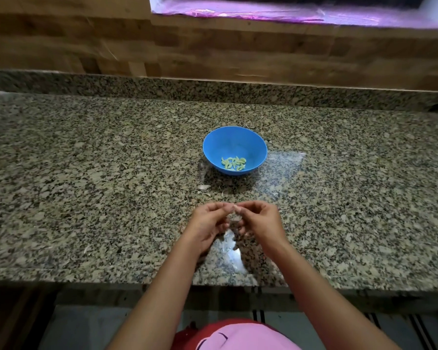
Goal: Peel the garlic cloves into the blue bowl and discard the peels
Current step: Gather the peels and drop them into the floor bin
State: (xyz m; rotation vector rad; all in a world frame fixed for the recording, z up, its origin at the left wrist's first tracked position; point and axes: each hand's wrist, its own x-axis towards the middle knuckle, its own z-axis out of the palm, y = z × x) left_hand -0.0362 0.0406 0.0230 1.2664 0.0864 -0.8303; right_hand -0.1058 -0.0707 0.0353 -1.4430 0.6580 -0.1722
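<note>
Both left hand and right hand pinched one garlic clove at fingertips over counter, near blue bowl holding peeled cloves.

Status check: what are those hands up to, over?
Left hand, right hand pinching one garlic clove. Blue bowl holds peeled cloves. Pale scraps on counter, nothing blocking bowl.
</note>
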